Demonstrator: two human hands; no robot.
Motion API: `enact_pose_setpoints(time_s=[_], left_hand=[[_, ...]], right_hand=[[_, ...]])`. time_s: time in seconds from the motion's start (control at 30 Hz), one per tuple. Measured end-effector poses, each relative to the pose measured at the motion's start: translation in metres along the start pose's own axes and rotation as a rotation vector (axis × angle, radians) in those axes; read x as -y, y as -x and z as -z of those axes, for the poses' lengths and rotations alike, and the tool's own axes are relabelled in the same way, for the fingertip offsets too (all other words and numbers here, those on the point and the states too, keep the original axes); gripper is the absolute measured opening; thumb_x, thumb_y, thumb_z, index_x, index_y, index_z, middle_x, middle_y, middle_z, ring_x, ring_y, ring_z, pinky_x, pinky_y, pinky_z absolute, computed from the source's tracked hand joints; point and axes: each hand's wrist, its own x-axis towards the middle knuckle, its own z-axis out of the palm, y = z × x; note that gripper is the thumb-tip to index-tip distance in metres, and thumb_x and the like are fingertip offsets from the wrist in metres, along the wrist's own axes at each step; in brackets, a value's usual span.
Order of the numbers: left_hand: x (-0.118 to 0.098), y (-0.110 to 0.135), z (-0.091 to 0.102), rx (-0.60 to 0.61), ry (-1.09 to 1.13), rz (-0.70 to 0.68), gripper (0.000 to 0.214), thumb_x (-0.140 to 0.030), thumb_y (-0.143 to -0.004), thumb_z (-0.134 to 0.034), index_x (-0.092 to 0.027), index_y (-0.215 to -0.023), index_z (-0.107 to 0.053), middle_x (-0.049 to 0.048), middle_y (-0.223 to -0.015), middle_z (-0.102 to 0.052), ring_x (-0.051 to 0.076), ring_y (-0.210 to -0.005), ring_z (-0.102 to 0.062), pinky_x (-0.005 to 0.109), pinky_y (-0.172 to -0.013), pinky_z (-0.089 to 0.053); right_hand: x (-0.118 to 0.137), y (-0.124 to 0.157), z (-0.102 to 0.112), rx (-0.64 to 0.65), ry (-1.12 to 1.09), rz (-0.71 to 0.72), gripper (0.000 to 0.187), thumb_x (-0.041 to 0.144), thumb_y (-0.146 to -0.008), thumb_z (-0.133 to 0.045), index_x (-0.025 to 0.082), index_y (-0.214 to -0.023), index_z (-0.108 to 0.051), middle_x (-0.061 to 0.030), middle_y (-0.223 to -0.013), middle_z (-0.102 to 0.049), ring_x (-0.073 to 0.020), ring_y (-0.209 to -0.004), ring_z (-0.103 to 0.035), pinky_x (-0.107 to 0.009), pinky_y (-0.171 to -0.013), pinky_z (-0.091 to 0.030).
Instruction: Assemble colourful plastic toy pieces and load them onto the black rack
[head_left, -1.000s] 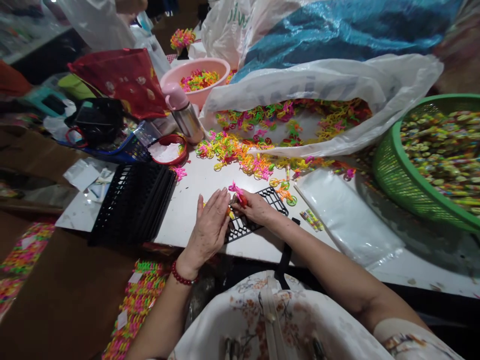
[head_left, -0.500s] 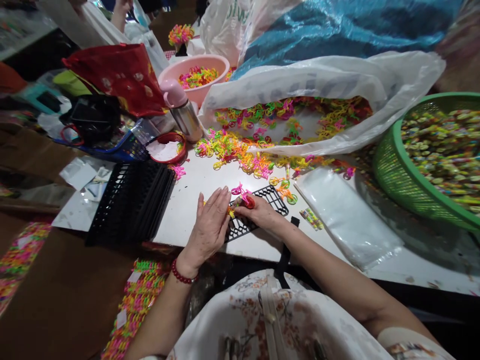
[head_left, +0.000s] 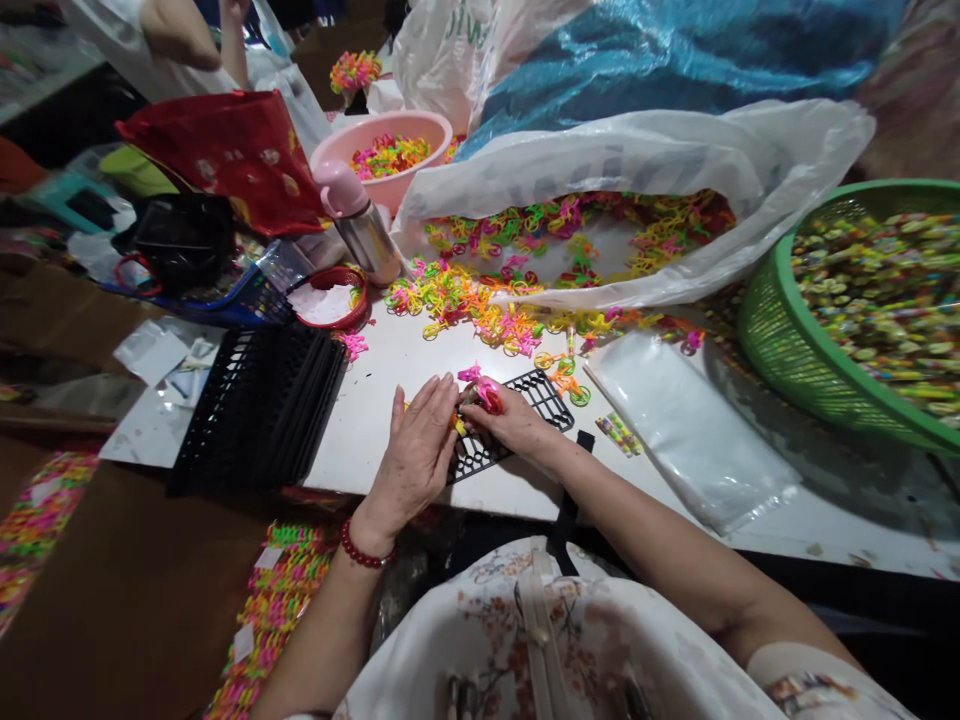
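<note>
My left hand (head_left: 420,440) lies with its fingers stretched out over the left end of a black plastic grid rack (head_left: 553,402). My right hand (head_left: 517,424) is closed in a pinch on a small pink and red plastic toy piece (head_left: 486,390), just above the rack. Bits of yellow plastic (head_left: 459,425) show between the two hands. My fingers hide much of the rack's left part, so how the pieces sit in it cannot be made out.
A pile of colourful plastic pieces (head_left: 450,295) spills from a white bag (head_left: 630,155). Stacked black racks (head_left: 255,410) stand left; clear plastic bags (head_left: 690,425) and a green basket (head_left: 772,310) are right. A flask (head_left: 367,235) and pink basin (head_left: 420,125) stand behind.
My right hand and the pink piece have shifted slightly left, toward my left hand. The whole view has moved a little. At the back left, more of another person's arm shows.
</note>
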Motion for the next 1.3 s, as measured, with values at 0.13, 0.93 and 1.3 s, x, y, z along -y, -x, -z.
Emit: enact_pose_setpoints(time_s=[0.13,0.93,1.3], left_hand=[[0.0,-0.001,0.0,-0.002,0.001,-0.001,0.063,-0.015,-0.1,-0.04,-0.025,-0.157,-0.016,0.0108,-0.159,-0.036,0.022,-0.15,-0.025,0.056,-0.124,-0.007],[-0.007,-0.008,-0.007,0.02,-0.027,-0.067,0.054,-0.015,-0.1,-0.039,-0.025,-0.153,-0.029,0.0121,-0.158,-0.037,0.023,-0.151,-0.024,0.06,-0.123,-0.01],[-0.01,-0.009,-0.007,0.032,-0.009,-0.025,0.065,-0.017,-0.1,-0.04,-0.02,-0.158,-0.011,0.0136,-0.159,-0.034,0.023,-0.151,-0.024,0.055,-0.124,-0.008]], right_hand=[[0.013,-0.006,0.001,0.035,0.264,0.034,0.015,0.028,-0.087,-0.061,0.021,-0.099,-0.057,0.002,-0.074,-0.061,-0.016,-0.069,-0.056,-0.029,-0.071,-0.045],[-0.006,-0.003,0.019,0.035,-0.209,-0.021,0.038,0.054,-0.077,-0.071,0.023,-0.088,-0.051,0.0058,-0.073,-0.054,-0.0129,-0.065,-0.058,-0.027,-0.063,-0.052],[-0.006,-0.001,0.003,-0.098,-0.035,0.014,0.021,0.04,-0.087,-0.057,0.022,-0.099,-0.058,0.0038,-0.074,-0.06,-0.0121,-0.059,-0.055,-0.026,-0.062,-0.047]])
